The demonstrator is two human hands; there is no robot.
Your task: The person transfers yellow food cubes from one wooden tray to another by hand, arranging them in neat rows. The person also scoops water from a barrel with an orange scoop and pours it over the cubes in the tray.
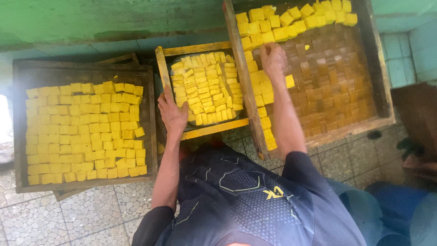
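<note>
While my right hand (pixel 273 59) reaches into the large wooden tray (pixel 382 86), its fingers (pixel 268 49) are curled together over a yellow cube (pixel 260 76) in the row along the tray's near wall; I cannot tell whether they actually pinch one. I judge these cubes light, soft, wet and easily crumbled (likely slippery too), best lifted gently by two opposite flat faces. Just beyond the fingertips lies a bed of darker, amber cubes (pixel 327 86). My left hand (pixel 172 114) rests with fingers spread on the rim of a small yellow-framed tray (pixel 214 129) packed with cubes. Further left of that hand sits another full tray (pixel 18 127).
</note>
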